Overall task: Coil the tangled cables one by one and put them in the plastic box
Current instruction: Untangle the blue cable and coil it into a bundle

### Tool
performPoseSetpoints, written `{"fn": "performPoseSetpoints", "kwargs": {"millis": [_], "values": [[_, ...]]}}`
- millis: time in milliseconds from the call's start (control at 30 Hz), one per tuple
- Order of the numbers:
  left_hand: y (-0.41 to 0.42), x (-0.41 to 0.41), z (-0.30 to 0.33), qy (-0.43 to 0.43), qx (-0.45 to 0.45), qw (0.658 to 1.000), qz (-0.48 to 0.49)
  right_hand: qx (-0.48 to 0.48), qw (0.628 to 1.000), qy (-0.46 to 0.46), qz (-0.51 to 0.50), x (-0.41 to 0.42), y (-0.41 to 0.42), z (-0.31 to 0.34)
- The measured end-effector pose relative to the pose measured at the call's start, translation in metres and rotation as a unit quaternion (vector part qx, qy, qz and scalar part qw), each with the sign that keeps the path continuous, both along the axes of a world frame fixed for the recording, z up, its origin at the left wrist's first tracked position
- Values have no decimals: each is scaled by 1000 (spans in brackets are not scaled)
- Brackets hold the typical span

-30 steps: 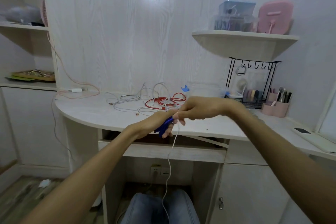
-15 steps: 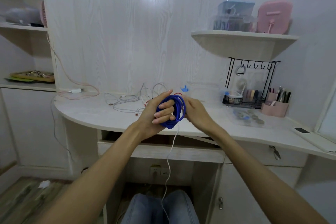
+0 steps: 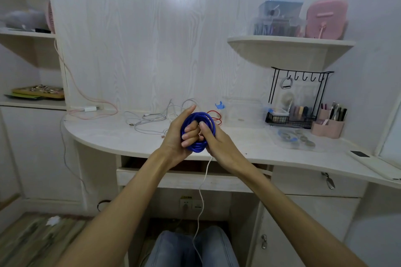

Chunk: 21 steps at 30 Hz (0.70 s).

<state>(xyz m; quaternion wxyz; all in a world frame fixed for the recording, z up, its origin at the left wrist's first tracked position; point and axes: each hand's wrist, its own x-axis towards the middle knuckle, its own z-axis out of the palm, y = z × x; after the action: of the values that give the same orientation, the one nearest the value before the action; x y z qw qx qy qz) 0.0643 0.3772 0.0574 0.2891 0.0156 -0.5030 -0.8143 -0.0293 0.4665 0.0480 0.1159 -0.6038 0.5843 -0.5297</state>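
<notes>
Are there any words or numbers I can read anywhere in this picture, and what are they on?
No text here can be read.
Yellow label above the wall socket under the desk: too small and blurred to read.
Boxes on the shelf: any print is too blurred.
The blue cable shows no lettering.

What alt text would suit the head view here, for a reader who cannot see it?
Both hands hold a coiled blue cable above the desk: the left hand has its fingers through the coil, and the right hand grips its right side. A thin white cable hangs from the hands toward the lap; behind them, tangled white cables, a red cable and a clear plastic box sit on the desk.
</notes>
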Motion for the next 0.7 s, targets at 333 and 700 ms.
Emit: {"fn": "performPoseSetpoints", "kwargs": {"millis": [333,700], "values": [[-38,-38,-7,-249,-263,905,222,95,993,73,-10,-45,-7,7],[-88,-119,-4,-245,-271,931,-23,287,954,42,73,-136,-33,34]]}}
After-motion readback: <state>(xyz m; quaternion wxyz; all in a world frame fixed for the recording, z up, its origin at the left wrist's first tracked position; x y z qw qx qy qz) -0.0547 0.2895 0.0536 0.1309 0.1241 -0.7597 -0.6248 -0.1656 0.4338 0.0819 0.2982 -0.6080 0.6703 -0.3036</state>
